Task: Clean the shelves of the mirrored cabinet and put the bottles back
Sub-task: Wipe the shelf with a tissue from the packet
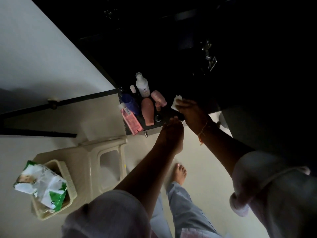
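right hand (190, 111) presses a white wipe (175, 102) on the shelf (164, 117), left hand (171, 133) open

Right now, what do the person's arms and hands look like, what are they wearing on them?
Both forearms are bare, with pale pinkish sleeves pushed up and bunched near the elbows: left sleeve, right sleeve. The right hand has a thin thread bracelet at the wrist, light with orange ends hanging loose. The left hand shows no ring or band that I can make out in this dim light.
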### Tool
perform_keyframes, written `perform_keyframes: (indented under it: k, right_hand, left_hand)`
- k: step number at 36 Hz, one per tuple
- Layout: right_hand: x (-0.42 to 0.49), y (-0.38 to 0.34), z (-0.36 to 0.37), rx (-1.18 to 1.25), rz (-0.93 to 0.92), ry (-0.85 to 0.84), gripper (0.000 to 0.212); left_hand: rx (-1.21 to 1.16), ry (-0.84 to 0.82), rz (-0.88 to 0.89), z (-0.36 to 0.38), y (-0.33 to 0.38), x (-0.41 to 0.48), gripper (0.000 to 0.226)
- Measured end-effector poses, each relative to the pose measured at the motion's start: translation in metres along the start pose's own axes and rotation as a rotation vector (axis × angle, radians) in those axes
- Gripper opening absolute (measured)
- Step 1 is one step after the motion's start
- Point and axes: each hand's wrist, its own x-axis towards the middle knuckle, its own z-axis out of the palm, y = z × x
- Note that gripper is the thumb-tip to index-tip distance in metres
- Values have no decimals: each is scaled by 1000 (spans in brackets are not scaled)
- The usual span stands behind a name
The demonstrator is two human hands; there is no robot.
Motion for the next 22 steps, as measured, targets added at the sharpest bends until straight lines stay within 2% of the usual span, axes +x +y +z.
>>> perform_keyframes:
  k: [2, 4, 6, 8, 11, 15, 19, 21, 22]
  right_hand:
    - [-16, 10, -1, 8, 14, -34, 25]
    - [-26, 13, -13, -212, -104, -18, 33]
    - [-35, 10, -20, -181, -57, -125, 36]
    - [-40, 5, -27, -264, -169, -112, 32]
    - [-50, -10, -34, -221, -195, -114, 24]
    - [-77, -33, -36, -104, -112, 12, 18]
    - [-109, -54, -18, -10, -63, 11, 15]
    - [-124, -68, -5, 53, -35, -24, 15]
    - [-131, -75, 2, 93, -23, -36, 16]
  left_hand:
    - [-17, 37, 10, 0, 0, 0, 84]
    - [-47, 66, 11, -1, 0, -2, 84]
    - [-87, 38, 8, -4, 0, -3, 89]
    - [-142, 21, 2, -4, -2, -5, 94]
    - [-316, 139, -26, 1, -3, -15, 77]
    - [-727, 386, -178, 4, 6, -41, 43]
    - [-1391, 336, -479, 5, 3, -64, 23]
    - [-1702, 326, -562, 9, -7, -78, 19]
    - [-1774, 337, -582, 10, -14, -86, 16]
